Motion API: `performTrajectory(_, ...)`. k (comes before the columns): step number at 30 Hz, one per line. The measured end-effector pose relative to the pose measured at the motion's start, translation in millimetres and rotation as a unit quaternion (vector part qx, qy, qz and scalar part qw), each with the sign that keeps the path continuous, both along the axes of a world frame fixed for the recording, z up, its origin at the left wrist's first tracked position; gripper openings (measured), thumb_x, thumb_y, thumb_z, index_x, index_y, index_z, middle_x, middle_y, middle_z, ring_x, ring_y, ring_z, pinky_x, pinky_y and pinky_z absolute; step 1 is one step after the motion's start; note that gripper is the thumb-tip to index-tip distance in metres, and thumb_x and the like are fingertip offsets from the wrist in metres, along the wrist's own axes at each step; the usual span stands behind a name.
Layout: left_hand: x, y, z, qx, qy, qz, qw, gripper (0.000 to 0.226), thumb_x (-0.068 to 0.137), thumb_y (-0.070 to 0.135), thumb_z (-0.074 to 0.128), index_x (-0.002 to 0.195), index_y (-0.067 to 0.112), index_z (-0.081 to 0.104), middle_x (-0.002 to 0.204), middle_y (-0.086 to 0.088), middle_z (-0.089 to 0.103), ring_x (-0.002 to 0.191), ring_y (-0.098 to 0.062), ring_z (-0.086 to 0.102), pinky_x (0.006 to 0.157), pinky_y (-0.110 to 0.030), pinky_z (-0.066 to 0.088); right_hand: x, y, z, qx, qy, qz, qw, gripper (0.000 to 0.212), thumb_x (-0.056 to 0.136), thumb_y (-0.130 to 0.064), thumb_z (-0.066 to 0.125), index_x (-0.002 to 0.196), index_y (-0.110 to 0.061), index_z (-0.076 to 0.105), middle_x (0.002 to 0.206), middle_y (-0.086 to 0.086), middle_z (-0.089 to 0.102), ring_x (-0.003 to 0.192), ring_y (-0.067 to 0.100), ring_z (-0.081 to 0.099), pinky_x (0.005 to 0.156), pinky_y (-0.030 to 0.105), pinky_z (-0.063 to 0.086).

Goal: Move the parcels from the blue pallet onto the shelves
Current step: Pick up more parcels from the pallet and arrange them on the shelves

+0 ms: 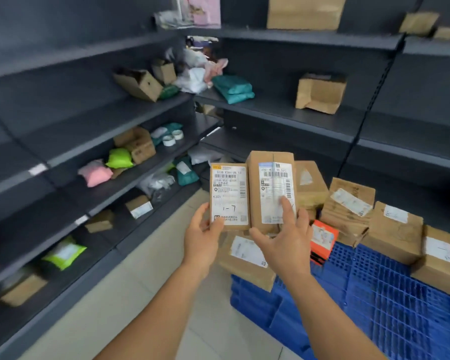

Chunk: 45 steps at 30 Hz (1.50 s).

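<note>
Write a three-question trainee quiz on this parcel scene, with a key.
1. True or false: the left hand grips the smaller box that has "1-7" handwritten on its label.
2. Which part of the right hand touches the label of the taller box? A) a straight finger B) the wrist C) nothing
3. Fill in: the orange box stands on the ____ pallet.

Key: 1 true; 2 A; 3 blue.
</note>
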<state>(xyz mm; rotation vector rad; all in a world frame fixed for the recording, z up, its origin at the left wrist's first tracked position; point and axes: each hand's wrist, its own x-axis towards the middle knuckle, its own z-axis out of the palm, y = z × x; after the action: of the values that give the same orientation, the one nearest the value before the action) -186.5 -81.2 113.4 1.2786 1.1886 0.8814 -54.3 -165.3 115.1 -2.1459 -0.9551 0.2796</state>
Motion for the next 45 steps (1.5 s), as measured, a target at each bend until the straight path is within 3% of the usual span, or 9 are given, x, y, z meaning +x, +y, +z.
performTrajectory(5,-109.2,10.3,37.5,0.034,-0.006,0.062,0.997,0.049,0.093,0.012,0.058,0.139,0.025,0.046,0.103,0.01,0.064,0.087,0.01,0.057,0.063,-0.001,0.044,-95.6,33.1,30.6,0.032,-0.016,0.068,0.997,0.092,0.075,-0.053,0.07,0.148,-0.038,0.017,0.151,-0.004,0.014,0.13,0.024,0.026,0.104,0.04,0.039)
performTrajectory(8,-170.5,14.4,56.5,0.052,-0.008,0.112,0.992,0.046,0.092,0.015,0.06,0.135,0.03,0.049,0.1,0.014,0.065,0.09,0.008,0.059,0.073,-0.01,0.045,-150.8,51.8,50.5,0.046,-0.018,0.108,0.993,0.094,0.074,-0.053,0.071,0.149,-0.038,0.016,0.15,-0.007,0.015,0.131,0.023,0.025,0.106,0.044,0.04)
performTrajectory(11,-225.7,15.4,72.8,0.063,-0.022,0.163,0.984,0.044,0.092,0.017,0.062,0.13,0.035,0.05,0.109,0.006,0.066,0.096,0.001,0.06,0.088,-0.023,0.047,-202.2,69.0,67.9,0.058,-0.022,0.156,0.986,0.094,0.075,-0.053,0.071,0.149,-0.038,0.016,0.151,-0.007,0.016,0.133,0.022,0.023,0.106,0.045,0.04)
performTrajectory(18,-334.3,25.6,108.3,0.096,-0.031,0.276,0.956,0.047,0.094,0.018,0.059,0.135,0.035,0.047,0.111,0.009,0.064,0.097,0.0,0.058,0.075,-0.018,0.045,-307.7,116.0,102.1,0.106,-0.032,0.275,0.955,0.091,0.074,-0.053,0.07,0.148,-0.037,0.019,0.148,-0.003,0.019,0.128,0.023,0.025,0.103,0.041,0.041)
performTrajectory(22,-386.1,38.2,128.2,0.122,-0.018,0.323,0.938,0.047,0.094,0.021,0.059,0.136,0.036,0.046,0.119,0.007,0.063,0.108,-0.006,0.057,0.089,-0.025,0.047,-360.2,149.2,124.0,0.124,-0.043,0.328,0.935,0.09,0.076,-0.054,0.068,0.148,-0.037,0.018,0.146,-0.002,0.021,0.127,0.023,0.027,0.102,0.042,0.042)
performTrajectory(30,-477.4,98.3,163.6,0.178,-0.009,0.409,0.895,0.044,0.092,0.023,0.062,0.131,0.037,0.049,0.11,0.014,0.064,0.103,0.0,0.058,0.09,-0.026,0.045,-456.2,240.8,158.5,0.18,-0.045,0.414,0.891,0.089,0.075,-0.057,0.068,0.147,-0.039,0.018,0.144,-0.002,0.022,0.125,0.02,0.029,0.1,0.041,0.043)
performTrajectory(35,-523.8,147.1,186.8,0.206,0.004,0.445,0.871,0.041,0.092,0.022,0.061,0.125,0.041,0.048,0.108,0.017,0.065,0.098,0.004,0.059,0.077,-0.016,0.045,-508.5,307.3,186.0,0.195,-0.045,0.468,0.861,0.087,0.077,-0.056,0.068,0.148,-0.04,0.019,0.145,-0.003,0.021,0.127,0.02,0.027,0.097,0.041,0.047)
performTrajectory(41,-585.5,174.5,212.2,0.224,0.0,0.526,0.821,0.036,0.094,0.024,0.059,0.124,0.04,0.048,0.099,0.023,0.061,0.09,0.007,0.056,0.072,-0.014,0.044,-588.3,361.8,219.8,0.214,-0.07,0.542,0.81,0.087,0.078,-0.06,0.064,0.148,-0.041,0.016,0.144,-0.002,0.022,0.128,0.02,0.026,0.096,0.039,0.046)
performTrajectory(45,-634.2,177.3,227.1,0.223,0.006,0.569,0.792,0.039,0.094,0.025,0.059,0.129,0.038,0.048,0.112,0.01,0.064,0.1,-0.001,0.057,0.083,-0.022,0.045,-646.5,376.3,240.9,0.225,-0.072,0.58,0.78,0.085,0.08,-0.06,0.063,0.149,-0.041,0.017,0.145,-0.004,0.022,0.129,0.021,0.026,0.097,0.038,0.043)
